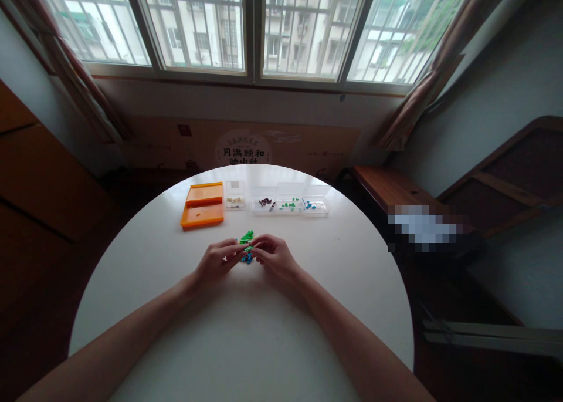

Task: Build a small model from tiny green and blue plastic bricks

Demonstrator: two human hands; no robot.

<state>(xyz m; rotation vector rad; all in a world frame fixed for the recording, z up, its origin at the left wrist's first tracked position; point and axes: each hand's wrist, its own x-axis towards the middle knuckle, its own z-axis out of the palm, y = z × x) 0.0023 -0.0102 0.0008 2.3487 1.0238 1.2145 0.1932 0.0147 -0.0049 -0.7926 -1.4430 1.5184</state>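
Note:
Near the middle of the round white table, my left hand (221, 256) and my right hand (275, 255) meet around a small green-and-blue toy brick build (247, 236). Its green part sticks up beyond my fingers, and blue pieces show below them. The fingers of both hands are closed on it from either side, hiding much of its shape. Whether a loose brick is also pinched between my fingertips is too small to tell.
Behind my hands stand an open orange tray (202, 219), a small clear box (235, 207) with beige pieces, and a clear open-lidded case (288, 212) holding dark, green and blue pieces. The white table (197, 349) ends in a curved edge. A wooden bench (387, 185) stands right.

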